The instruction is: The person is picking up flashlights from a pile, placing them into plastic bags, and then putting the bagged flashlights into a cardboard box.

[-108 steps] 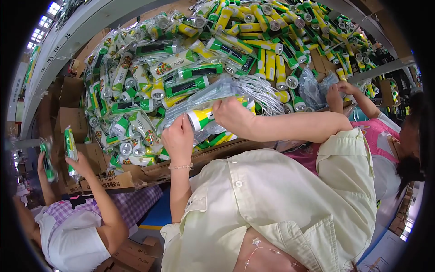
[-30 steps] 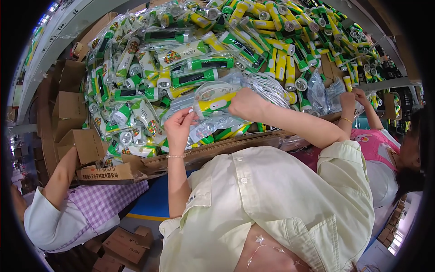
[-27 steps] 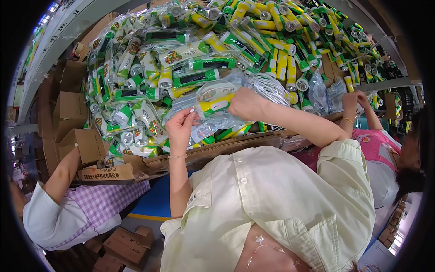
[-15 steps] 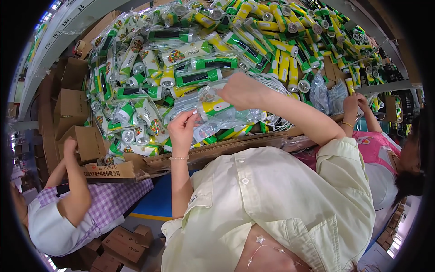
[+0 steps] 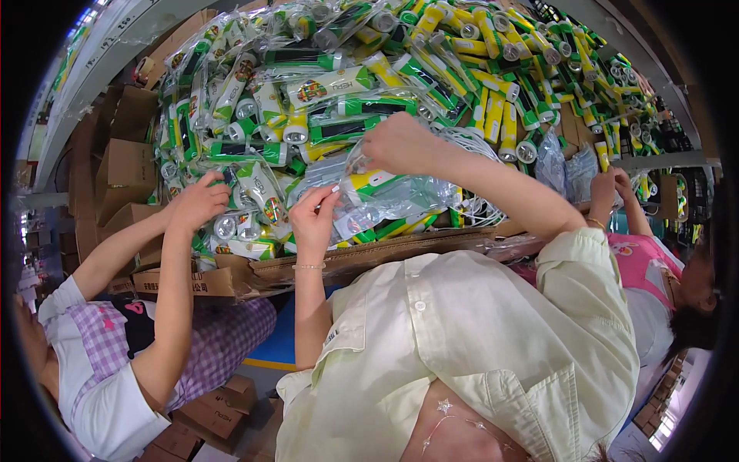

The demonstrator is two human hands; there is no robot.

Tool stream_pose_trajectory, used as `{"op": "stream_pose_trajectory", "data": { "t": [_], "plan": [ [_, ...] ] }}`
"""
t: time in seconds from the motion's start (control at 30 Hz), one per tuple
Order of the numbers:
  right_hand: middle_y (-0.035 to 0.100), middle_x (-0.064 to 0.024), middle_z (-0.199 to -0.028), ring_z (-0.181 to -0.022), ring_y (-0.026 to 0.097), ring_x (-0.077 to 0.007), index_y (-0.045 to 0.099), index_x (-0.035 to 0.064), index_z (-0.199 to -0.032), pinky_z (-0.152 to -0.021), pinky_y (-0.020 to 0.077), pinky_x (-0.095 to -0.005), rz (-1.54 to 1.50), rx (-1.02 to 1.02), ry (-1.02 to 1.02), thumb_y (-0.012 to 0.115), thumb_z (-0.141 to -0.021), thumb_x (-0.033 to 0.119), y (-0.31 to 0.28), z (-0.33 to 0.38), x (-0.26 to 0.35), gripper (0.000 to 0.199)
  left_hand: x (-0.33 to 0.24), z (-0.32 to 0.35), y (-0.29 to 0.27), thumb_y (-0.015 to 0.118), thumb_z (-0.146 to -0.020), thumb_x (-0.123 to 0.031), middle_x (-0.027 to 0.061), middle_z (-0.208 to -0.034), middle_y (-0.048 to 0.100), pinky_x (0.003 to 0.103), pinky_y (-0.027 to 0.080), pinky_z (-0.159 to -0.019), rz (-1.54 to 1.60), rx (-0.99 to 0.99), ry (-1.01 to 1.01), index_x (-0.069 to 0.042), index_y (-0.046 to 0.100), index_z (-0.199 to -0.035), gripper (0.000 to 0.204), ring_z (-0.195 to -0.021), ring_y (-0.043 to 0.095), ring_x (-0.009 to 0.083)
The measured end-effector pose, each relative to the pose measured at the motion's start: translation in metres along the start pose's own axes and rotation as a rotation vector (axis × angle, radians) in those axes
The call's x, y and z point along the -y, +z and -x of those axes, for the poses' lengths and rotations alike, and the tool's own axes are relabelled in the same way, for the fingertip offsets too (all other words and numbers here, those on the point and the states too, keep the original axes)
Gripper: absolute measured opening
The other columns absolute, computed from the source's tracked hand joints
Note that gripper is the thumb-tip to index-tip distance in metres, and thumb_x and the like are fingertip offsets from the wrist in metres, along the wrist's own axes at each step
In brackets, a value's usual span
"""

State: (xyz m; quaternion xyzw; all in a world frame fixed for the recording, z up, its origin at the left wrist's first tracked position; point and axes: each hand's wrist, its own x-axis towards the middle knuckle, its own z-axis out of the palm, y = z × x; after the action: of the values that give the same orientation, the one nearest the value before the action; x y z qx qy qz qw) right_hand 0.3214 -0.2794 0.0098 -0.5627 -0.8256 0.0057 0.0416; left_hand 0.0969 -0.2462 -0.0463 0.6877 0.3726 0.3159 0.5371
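A yellow, green and white flashlight (image 5: 371,182) lies in a clear plastic bag (image 5: 406,191) over the near edge of the pile. My left hand (image 5: 314,221) pinches the bag's edge between thumb and fingertips, left of the flashlight. Above it, my right hand (image 5: 406,146) is closed at the bag's upper edge, its knuckles hiding part of the grip. Beneath the flashlight are more clear bags. White charging cables (image 5: 473,145) lie coiled just right of my right hand.
Bagged flashlights (image 5: 329,86) heap up ahead, with loose ones (image 5: 493,115) to the right. A cardboard edge (image 5: 369,250) runs along the near side. At left, a co-worker's hands (image 5: 202,202) reach into the heap; another co-worker's hands (image 5: 608,185) work at right. Open cartons (image 5: 123,173) stand left.
My right hand has shifted slightly left and up along the bag; my left keeps its pinch. The left co-worker's hands have moved from the cartons onto the bagged flashlights.
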Motion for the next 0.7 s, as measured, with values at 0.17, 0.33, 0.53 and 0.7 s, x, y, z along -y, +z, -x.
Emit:
{"op": "stream_pose_trajectory", "data": {
  "t": [0.17,0.33,0.53,0.7],
  "plan": [
    [0.059,-0.0004,-0.075,-0.082,0.059,-0.0184,0.063,0.0132,-0.077,-0.067,0.0485,-0.0355,-0.317,-0.404,-0.059,0.069,-0.071,0.027,0.008,-0.012,0.030,0.016,0.005,0.003,0.005,0.062,-0.080,0.001,0.0061,-0.078,0.062,0.021,0.045,-0.046,0.078,-0.131,-0.062,0.004,0.065,-0.087,0.007,-0.061,0.063,0.0108],
    [0.057,-0.0004,-0.075,-0.079,0.057,-0.0193,0.061,0.0135,-0.080,-0.085,0.0440,-0.0386,-0.283,-0.429,-0.145,0.071,-0.070,0.023,0.024,-0.011,0.039,0.016,0.007,0.003,0.006,0.063,-0.079,0.002,0.0042,-0.079,0.061,0.021,0.044,-0.051,0.012,-0.120,0.024,0.003,0.063,-0.082,0.003,-0.061,0.058,0.0089],
    [0.058,0.0021,-0.076,-0.085,0.056,-0.0166,0.059,0.0141,-0.079,-0.096,0.0338,-0.0433,-0.167,-0.323,-0.004,0.068,-0.073,0.018,-0.002,0.014,0.000,0.012,-0.008,0.000,-0.023,0.064,-0.082,-0.001,0.0012,-0.086,0.060,0.017,0.040,-0.055,0.078,-0.230,0.032,-0.002,0.060,-0.082,0.005,-0.071,0.052,0.0050],
    [0.060,0.0042,-0.080,-0.087,0.057,-0.0159,0.060,0.0146,-0.082,-0.095,0.0336,-0.0419,-0.300,-0.341,0.143,0.067,-0.078,0.019,-0.017,0.043,-0.039,0.010,-0.032,-0.013,-0.071,0.060,-0.084,-0.001,0.0024,-0.087,0.058,0.018,0.040,-0.061,0.174,-0.359,0.121,-0.002,0.055,-0.085,0.005,-0.072,0.051,0.0070]
  ]
}}
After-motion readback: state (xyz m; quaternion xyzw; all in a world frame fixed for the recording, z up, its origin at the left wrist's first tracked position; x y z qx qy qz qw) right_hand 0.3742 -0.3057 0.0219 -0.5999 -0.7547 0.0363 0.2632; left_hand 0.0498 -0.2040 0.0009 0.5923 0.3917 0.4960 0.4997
